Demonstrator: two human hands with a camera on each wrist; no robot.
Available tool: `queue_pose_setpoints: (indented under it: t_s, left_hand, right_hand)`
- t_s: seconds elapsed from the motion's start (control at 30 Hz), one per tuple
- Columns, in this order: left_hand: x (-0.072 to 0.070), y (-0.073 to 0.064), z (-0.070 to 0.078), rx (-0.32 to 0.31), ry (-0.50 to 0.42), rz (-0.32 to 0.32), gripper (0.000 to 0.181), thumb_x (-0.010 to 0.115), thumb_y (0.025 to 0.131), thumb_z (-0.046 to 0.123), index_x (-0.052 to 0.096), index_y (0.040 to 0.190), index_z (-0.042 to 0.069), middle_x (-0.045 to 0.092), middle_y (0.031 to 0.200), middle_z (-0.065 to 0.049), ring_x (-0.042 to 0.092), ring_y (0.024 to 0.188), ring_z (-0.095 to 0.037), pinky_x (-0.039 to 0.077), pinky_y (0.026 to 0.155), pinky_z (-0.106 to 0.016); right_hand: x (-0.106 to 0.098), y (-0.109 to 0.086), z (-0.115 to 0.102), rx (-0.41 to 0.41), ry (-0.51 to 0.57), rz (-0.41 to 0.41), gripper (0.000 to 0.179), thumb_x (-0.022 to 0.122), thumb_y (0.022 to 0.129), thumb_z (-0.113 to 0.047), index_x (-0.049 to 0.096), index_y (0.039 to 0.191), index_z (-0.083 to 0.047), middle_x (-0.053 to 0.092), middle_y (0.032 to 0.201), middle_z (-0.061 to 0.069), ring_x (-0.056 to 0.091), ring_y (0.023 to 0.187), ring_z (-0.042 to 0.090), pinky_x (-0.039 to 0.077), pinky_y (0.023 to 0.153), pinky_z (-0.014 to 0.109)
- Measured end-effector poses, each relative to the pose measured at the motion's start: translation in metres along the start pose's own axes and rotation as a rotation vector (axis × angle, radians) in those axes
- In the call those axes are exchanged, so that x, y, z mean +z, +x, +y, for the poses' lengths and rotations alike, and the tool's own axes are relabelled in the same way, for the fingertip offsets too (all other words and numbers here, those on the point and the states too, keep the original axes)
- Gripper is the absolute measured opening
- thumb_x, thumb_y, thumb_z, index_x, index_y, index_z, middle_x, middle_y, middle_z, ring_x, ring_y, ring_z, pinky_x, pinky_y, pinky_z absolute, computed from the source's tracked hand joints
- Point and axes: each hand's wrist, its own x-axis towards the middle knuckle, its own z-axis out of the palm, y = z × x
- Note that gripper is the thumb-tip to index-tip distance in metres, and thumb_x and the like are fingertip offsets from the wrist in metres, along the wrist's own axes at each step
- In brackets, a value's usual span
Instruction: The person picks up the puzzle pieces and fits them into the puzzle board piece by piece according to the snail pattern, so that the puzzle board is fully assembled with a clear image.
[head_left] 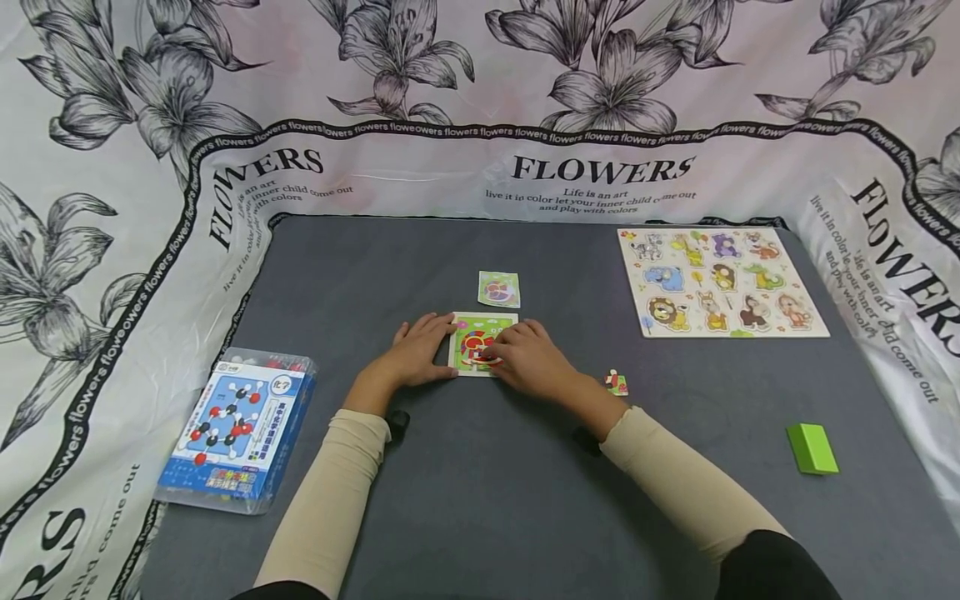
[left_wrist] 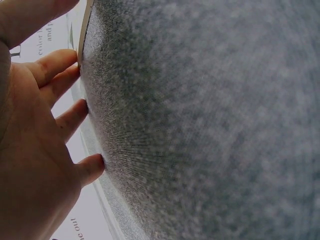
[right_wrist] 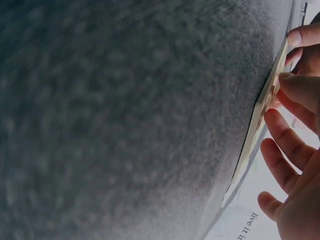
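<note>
A small puzzle board with a light rim and a red figure on green lies in the middle of the table. My left hand rests at its left side, fingertips along the edge and thumb at the near corner. In the left wrist view those fingers are spread and fairly straight. My right hand lies over the board's right part. Its thumb and forefinger come together low over the board, pinching a small puzzle piece mostly hidden by the fingers. The other fingers are loosely bent.
Just beyond the board lies a small picture card. A small colourful puzzle piece lies by the right wrist. Farther out are an animal puzzle board, a green block and a blue-and-white molecule kit box.
</note>
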Motion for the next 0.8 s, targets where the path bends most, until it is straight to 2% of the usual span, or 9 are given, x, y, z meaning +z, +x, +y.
queue_pose_setpoints:
  t_s: [0.37,0.8]
  left_hand:
    - [0.0004,-0.0002,0.0015,-0.010,0.007,-0.007,0.076,0.071,0.087,0.038,0.035,0.151,0.016,0.019,0.162,-0.003,0.010,0.150,-0.028,0.007,0.115,-0.062]
    - [0.0013,0.0013,0.0008,-0.016,0.008,-0.011,0.076,0.071,0.087,0.038,0.035,0.151,0.016,0.019,0.162,-0.004,0.010,0.150,-0.028,0.006,0.115,-0.062]
  right_hand:
    - [0.0019,0.0020,-0.0028,-0.005,-0.026,-0.036,0.023,0.073,0.088,-0.027,0.074,0.111,-0.023,0.067,0.109,0.000,0.056,0.107,0.024,0.034,0.103,0.049]
    - [0.0028,0.0032,-0.0045,-0.034,-0.077,-0.018,0.021,0.072,0.089,-0.025,0.074,0.109,-0.023,0.067,0.108,0.001,0.058,0.107,0.025,0.037,0.103,0.050]
